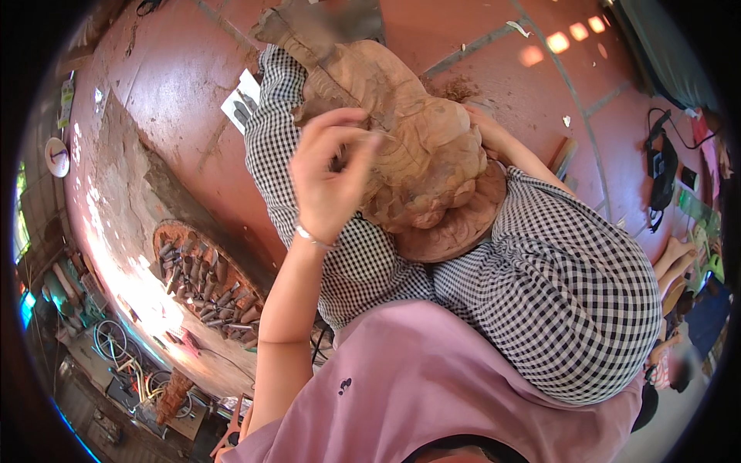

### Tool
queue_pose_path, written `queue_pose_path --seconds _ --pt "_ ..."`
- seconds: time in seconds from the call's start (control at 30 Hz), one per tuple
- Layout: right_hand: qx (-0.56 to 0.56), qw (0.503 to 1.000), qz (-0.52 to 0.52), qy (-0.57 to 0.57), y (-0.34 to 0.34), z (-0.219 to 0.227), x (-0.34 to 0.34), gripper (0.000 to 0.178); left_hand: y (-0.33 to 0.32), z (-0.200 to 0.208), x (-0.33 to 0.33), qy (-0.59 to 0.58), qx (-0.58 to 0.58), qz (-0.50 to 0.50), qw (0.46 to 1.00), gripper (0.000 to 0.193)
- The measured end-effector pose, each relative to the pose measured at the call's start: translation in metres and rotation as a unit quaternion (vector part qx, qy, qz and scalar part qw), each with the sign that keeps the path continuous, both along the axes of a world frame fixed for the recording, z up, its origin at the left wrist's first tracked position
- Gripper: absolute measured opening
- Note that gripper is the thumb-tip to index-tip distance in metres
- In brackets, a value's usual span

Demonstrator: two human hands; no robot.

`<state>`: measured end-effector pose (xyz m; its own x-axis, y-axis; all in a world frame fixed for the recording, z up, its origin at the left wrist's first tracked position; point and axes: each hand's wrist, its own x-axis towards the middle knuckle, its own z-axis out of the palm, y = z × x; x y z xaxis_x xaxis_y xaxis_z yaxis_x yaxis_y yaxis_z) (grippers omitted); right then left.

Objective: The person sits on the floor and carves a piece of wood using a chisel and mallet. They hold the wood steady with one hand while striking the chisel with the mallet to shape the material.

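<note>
A brown carved wooden sculpture (pixel 417 147) rests across my lap, its rounded base toward my body. Deep curling relief covers its near part. My left hand (pixel 332 174), with a bracelet on the wrist, hovers over the carving's left side. Its thumb and fingers curl into a pinch, slightly smeared by motion; whatever they hold, if anything, I cannot make out. Against the carving's right side, my right hand (pixel 485 131) grips the wood, with its fingers partly hidden. The carving's far end is blurred.
On the left, a long wooden slab (pixel 127 170) has a hollow holding several carving tools (pixel 204 278). A printed sheet (pixel 241 102) lies beside my left knee. Shavings (pixel 461 89) and a brush (pixel 564 158) lie on the red tiles. A black pouch (pixel 661 170) lies right. Another person (pixel 671 366) sits lower right.
</note>
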<state>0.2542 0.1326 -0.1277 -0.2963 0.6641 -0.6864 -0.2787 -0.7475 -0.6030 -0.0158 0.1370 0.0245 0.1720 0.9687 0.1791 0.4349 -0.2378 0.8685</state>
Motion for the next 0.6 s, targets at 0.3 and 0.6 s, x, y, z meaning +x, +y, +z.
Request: queue_pose_path --seconds 0.3,0.6 --pt "-0.021 0.995 0.047 -0.086 0.002 0.018 0.007 0.038 -0.017 -0.045 -0.142 -0.194 -0.065 0.376 0.904 0.023" --pt "-0.005 1.0 0.002 0.031 -0.002 -0.025 0.022 0.041 -0.059 -0.154 -0.184 -0.327 -0.159 0.466 0.807 0.02"
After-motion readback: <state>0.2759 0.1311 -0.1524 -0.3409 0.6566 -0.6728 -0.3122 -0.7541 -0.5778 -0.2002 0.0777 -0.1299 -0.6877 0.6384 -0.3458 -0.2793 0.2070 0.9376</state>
